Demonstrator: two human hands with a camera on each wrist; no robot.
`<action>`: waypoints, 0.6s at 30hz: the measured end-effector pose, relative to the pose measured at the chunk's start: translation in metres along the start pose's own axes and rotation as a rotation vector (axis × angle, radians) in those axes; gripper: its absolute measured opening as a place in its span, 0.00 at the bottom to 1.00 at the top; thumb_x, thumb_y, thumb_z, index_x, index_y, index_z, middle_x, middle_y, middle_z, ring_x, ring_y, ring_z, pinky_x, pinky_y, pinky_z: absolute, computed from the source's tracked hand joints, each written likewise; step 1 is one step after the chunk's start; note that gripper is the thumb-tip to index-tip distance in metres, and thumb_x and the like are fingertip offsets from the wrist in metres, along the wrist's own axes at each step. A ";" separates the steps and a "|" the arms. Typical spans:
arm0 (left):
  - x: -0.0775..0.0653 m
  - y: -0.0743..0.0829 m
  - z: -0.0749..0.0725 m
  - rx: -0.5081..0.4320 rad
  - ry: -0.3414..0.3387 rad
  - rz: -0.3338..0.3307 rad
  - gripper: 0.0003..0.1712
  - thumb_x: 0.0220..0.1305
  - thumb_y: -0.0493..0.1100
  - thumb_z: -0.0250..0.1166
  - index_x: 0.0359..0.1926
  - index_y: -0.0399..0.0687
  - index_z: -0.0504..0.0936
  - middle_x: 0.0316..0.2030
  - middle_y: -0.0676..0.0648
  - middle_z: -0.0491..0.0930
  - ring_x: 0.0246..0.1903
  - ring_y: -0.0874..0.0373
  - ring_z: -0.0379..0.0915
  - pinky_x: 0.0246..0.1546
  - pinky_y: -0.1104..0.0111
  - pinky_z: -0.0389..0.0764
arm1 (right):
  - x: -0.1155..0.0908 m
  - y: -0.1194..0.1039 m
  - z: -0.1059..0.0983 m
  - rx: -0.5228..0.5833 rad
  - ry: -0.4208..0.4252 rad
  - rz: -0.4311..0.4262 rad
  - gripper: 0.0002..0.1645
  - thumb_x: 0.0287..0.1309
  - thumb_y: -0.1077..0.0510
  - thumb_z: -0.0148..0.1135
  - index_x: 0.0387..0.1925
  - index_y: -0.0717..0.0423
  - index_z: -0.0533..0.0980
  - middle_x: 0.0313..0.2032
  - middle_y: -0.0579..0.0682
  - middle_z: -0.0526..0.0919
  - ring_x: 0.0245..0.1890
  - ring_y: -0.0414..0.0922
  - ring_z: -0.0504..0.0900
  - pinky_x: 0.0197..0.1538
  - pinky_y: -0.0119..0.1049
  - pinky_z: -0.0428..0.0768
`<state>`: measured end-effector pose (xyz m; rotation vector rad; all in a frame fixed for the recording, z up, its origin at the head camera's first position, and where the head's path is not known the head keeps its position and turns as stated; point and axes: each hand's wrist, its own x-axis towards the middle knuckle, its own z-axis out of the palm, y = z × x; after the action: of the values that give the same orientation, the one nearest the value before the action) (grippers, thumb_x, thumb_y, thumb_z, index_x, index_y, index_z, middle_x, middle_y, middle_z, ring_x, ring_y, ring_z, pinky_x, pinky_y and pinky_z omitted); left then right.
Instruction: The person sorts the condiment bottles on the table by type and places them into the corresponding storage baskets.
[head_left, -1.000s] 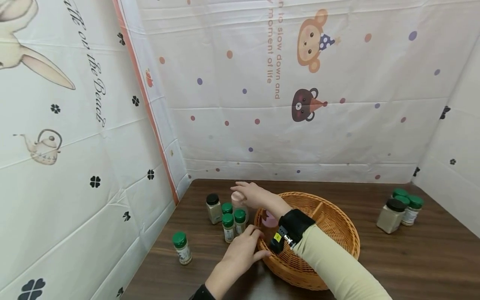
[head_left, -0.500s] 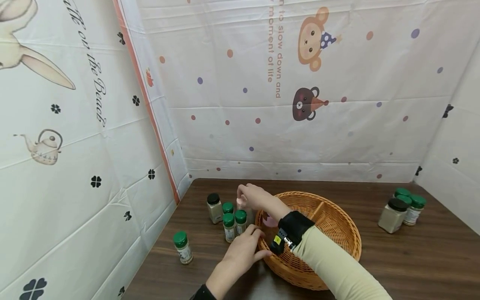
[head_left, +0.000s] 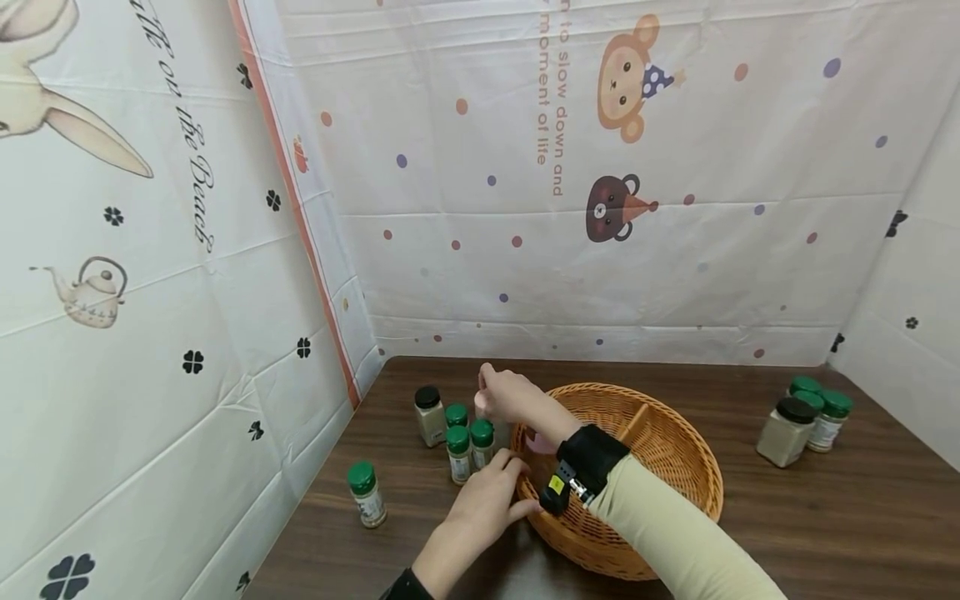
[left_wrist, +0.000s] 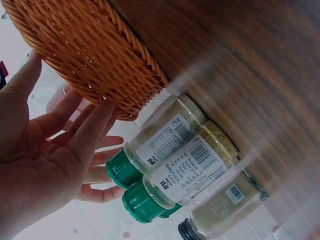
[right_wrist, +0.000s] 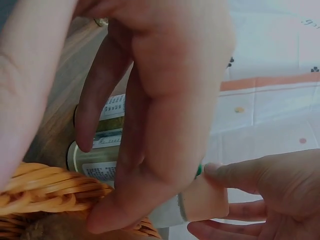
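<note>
My right hand (head_left: 513,396) pinches the pale pink cap of a bottle (right_wrist: 205,197) between thumb and fingers, just behind the left side of a round wicker basket (head_left: 600,554). Most of that bottle is hidden by the hand in the head view. My left hand (head_left: 480,502) rests on the basket's left rim, its thumb and fingers spread and touching the wicker. Close to its fingertips stand several green-capped spice jars (left_wrist: 185,167) and a black-capped jar (left_wrist: 225,205). A pink thing (head_left: 538,443) lies in the basket, partly covered by my right arm.
A lone green-capped spice jar (head_left: 367,498) stands at the left. At the far right, a black-capped jar (head_left: 783,435) and several green-capped jars (head_left: 825,423) are grouped together. A divider (head_left: 634,423) crosses the basket. Printed cloth (head_left: 450,283) hangs behind the wooden table (head_left: 787,533).
My right hand's fingers, extended over the pink-capped bottle a second ago, have drawn in and closed on it. My left hand stays on the basket.
</note>
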<state>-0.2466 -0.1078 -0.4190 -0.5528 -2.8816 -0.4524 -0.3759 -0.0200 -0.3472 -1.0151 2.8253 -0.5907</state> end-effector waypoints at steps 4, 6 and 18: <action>0.000 0.000 -0.001 0.001 -0.014 -0.005 0.26 0.61 0.62 0.67 0.51 0.50 0.79 0.50 0.48 0.76 0.33 0.62 0.77 0.33 0.72 0.80 | -0.004 -0.001 -0.005 -0.007 0.030 0.016 0.13 0.68 0.56 0.61 0.49 0.54 0.68 0.34 0.52 0.79 0.26 0.43 0.76 0.30 0.34 0.70; 0.000 0.000 -0.001 -0.004 -0.025 -0.010 0.26 0.61 0.62 0.67 0.52 0.50 0.79 0.50 0.49 0.76 0.33 0.62 0.77 0.34 0.72 0.81 | -0.006 -0.002 -0.008 -0.005 0.049 0.029 0.16 0.65 0.56 0.64 0.49 0.54 0.69 0.36 0.52 0.80 0.28 0.43 0.77 0.31 0.34 0.71; 0.000 0.000 0.002 -0.025 -0.013 -0.014 0.25 0.61 0.61 0.68 0.51 0.51 0.80 0.52 0.49 0.75 0.38 0.57 0.80 0.36 0.69 0.82 | -0.023 0.005 -0.022 0.091 0.180 0.026 0.22 0.63 0.56 0.67 0.54 0.56 0.70 0.43 0.55 0.81 0.34 0.45 0.79 0.34 0.36 0.74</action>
<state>-0.2473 -0.1075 -0.4206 -0.5423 -2.8974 -0.4891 -0.3651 0.0051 -0.3298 -0.9534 2.9265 -0.8398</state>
